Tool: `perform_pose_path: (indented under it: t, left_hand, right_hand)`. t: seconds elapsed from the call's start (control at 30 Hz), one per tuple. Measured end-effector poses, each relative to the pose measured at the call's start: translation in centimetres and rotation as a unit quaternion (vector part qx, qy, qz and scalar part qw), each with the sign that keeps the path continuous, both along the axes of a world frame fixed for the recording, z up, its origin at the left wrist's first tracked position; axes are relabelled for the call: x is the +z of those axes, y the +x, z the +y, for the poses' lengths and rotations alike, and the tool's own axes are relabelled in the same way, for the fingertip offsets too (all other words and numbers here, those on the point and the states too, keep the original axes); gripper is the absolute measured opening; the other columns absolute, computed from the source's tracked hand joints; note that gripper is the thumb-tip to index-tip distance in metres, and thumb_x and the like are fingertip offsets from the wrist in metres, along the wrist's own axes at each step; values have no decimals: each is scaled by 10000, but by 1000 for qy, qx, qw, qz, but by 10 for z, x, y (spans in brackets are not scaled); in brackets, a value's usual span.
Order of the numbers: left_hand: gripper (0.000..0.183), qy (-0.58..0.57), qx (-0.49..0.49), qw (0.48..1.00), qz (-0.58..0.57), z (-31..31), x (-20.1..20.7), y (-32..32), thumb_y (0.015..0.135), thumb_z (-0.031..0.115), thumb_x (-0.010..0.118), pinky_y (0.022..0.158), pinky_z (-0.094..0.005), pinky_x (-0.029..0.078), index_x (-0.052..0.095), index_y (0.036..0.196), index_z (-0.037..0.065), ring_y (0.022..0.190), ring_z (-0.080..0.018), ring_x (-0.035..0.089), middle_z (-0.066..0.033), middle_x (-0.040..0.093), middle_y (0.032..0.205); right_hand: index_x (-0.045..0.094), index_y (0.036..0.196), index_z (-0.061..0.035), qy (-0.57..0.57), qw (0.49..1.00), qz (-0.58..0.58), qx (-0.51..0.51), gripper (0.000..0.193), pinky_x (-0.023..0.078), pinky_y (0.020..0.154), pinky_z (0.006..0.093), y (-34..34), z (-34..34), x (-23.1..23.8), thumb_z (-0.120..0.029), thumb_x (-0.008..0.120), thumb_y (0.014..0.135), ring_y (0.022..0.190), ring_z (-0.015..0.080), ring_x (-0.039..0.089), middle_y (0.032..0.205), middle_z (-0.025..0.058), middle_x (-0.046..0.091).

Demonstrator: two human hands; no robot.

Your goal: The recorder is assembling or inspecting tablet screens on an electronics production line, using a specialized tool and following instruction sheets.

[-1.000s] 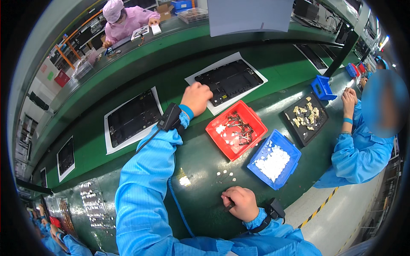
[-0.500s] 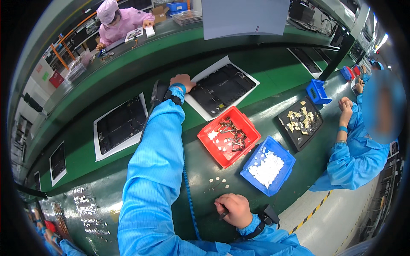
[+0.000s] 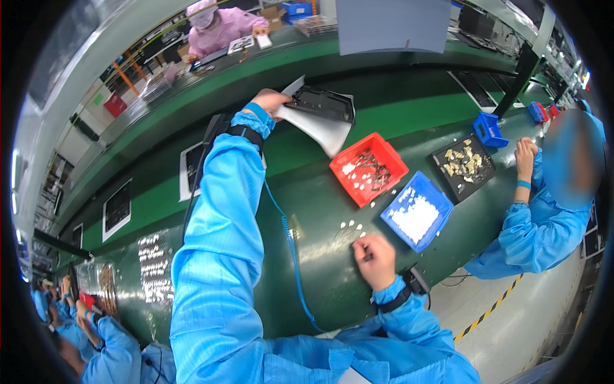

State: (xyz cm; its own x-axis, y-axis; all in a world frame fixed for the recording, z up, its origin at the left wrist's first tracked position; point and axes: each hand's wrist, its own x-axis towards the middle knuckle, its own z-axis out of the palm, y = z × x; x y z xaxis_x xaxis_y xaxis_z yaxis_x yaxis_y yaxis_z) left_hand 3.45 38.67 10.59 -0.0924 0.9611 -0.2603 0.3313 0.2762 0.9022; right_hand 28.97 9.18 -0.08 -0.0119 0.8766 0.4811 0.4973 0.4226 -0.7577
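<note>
My left hand (image 3: 271, 104), arm stretched far out, is closed on the left edge of a black rectangular device panel (image 3: 316, 102) with a white sheet (image 3: 320, 129) under it. Panel and sheet are lifted and tilted over the green belt, and the sheet bends down toward me. My right hand (image 3: 376, 259) is closed over the dark green bench, with a small dark object between the fingers whose kind I cannot make out. Several small white pieces (image 3: 350, 225) lie just beyond that hand. A red bin (image 3: 339, 179) with dark parts and white bits stands between the two hands.
Right of the red bin are a blue bin (image 3: 441, 221) of white pieces and a black tray (image 3: 483, 178) of yellowish pieces. A co-worker in blue (image 3: 543, 237) sits at right. More panels lie along the belt (image 3: 160, 169). A blue coiled cord (image 3: 293, 256) crosses the bench.
The panel and its white sheet, flat on the belt before, are now raised and tilted in my left hand. My right hand has shifted slightly, nearer the small white pieces. The view has swung left.
</note>
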Motion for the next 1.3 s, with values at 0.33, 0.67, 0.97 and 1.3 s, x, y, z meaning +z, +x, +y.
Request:
perform_pose_path:
  t: [0.33, 0.67, 0.97, 1.3]
  left_hand:
    - [186, 54, 83, 862, -497, -286, 0, -26, 810, 108, 553, 675, -297, 492, 537, 982, 39, 814, -179, 590, -63, 601, 907]
    - [323, 32, 244, 777, -580, -461, -59, 80, 796, -12, 560, 791, -362, 488, 466, 1101, 33, 946, -208, 556, -89, 544, 1054]
    - [273, 0, 276, 722, -635, -470, -104, 103, 853, 57, 516, 900, -350, 417, 461, 1115, 7, 1028, -211, 513, -103, 531, 1098]
    - [369, -133, -91, 826, -540, -489, -72, 32, 841, 36, 513, 899, -319, 422, 405, 1189, -24, 1047, -256, 521, -162, 506, 1137]
  right_hand:
    - [482, 942, -65, -294, 737, 549, 264, 80, 468, 633, 282, -59, -27, 48, -113, 484, 879, 544, 103, 489, 1085, 151, 512]
    - [496, 941, -84, -350, 743, 509, 258, 76, 276, 404, 156, -55, -77, 31, -134, 466, 891, 448, 32, 368, 739, -22, 473]
    - [559, 868, -49, -397, 866, 229, 202, 88, 261, 393, 141, -53, -63, 19, -117, 564, 812, 488, 1, 380, 741, -39, 510]
    - [612, 749, 8, -277, 951, 75, 118, 77, 371, 515, 211, -57, -57, 25, -45, 644, 705, 566, 40, 450, 649, -5, 563]
